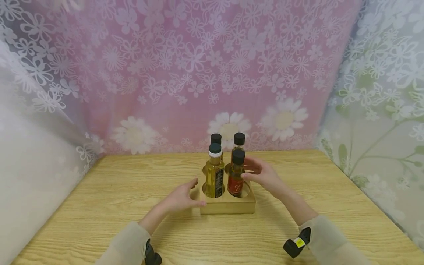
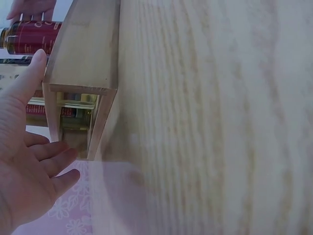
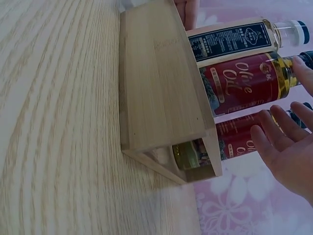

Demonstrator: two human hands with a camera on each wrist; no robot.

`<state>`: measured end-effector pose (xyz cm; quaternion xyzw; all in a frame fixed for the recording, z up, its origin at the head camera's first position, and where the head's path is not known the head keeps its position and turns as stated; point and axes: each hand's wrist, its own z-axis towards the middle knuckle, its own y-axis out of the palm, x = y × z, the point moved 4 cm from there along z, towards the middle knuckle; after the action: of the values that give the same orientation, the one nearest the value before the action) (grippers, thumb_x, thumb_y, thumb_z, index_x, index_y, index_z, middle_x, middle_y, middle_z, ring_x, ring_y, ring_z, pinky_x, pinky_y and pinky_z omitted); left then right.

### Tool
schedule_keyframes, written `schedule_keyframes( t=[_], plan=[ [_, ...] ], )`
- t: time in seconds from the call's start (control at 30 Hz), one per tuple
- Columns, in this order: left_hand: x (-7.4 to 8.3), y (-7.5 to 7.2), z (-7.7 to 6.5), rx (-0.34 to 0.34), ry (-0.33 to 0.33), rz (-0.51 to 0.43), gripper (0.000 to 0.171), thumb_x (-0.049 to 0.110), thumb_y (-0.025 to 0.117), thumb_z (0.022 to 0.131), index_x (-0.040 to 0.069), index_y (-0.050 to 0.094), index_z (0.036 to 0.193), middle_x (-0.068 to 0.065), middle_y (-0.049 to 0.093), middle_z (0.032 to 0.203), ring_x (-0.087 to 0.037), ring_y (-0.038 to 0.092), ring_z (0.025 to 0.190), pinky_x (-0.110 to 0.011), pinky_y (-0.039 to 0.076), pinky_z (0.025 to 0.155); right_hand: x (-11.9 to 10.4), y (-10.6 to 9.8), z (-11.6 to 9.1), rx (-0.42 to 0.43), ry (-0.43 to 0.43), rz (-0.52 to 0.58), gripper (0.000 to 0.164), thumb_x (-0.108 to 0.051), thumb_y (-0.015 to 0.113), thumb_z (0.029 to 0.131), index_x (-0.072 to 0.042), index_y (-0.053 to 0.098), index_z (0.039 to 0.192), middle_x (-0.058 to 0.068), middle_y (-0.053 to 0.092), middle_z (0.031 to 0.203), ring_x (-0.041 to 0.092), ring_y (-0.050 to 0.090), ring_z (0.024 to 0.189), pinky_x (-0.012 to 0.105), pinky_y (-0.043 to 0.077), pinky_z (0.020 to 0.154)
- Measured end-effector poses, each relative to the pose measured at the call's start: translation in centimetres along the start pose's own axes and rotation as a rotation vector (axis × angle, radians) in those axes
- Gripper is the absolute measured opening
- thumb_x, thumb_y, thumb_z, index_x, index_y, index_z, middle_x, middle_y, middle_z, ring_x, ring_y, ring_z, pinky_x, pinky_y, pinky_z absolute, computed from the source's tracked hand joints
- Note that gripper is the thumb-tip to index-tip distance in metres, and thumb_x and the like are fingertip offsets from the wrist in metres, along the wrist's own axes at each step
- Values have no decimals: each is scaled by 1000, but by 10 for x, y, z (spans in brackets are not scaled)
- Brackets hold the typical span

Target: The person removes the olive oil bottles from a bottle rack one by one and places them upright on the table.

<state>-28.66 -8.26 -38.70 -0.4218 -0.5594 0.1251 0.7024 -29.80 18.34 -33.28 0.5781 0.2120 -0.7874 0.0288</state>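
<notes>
A light wooden bottle rack [image 1: 228, 208] stands on the table with one bottle in each round hole. At front left is a clear bottle of yellow oil [image 1: 210, 178] with a dark green cap. The front-right olive oil bottle [image 3: 244, 83] has a red label and black cap. Behind them stand two black-capped bottles, rear left [image 1: 216, 138] and rear right [image 1: 239, 139], partly hidden. Beside the rack's left end is my left hand [image 1: 180, 198], thumb near the front corner, fingers spread. My right hand [image 1: 266, 179] is by the right-hand bottles, thumb near the front one's neck; contact is unclear.
The wood-grain table [image 1: 132, 191] extends around the rack. A pink floral curtain [image 1: 198, 73] hangs along its back edge, with pale curtains at the left [image 1: 36, 147] and right [image 1: 381, 110]. Each wrist carries a small black camera.
</notes>
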Motion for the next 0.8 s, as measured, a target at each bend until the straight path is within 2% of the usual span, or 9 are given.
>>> schedule_keyframes(
  t=[0.33,0.63,0.8],
  plan=[
    [-2,8,0,-13,-7,-7,103,49,73,75,-2,19,146,-18,37,143,-35,37,128,-50,31,104,-4,9,2,7,7,-19,55,-14,68,85,-2,46,133,19,55,122,33,53,110,41,49,87],
    [0,10,0,-23,4,-26,100,48,71,78,-4,20,146,-21,34,144,-36,39,127,-50,33,103,-3,15,4,38,25,-20,44,-17,68,85,1,54,123,16,59,114,32,55,108,44,48,88],
    [2,10,-1,-29,2,-40,100,47,71,78,-4,19,146,-22,32,145,-37,40,126,-50,34,102,-3,16,5,63,8,-63,40,-19,68,86,-3,56,121,15,61,110,29,58,103,42,49,86]
  ],
)
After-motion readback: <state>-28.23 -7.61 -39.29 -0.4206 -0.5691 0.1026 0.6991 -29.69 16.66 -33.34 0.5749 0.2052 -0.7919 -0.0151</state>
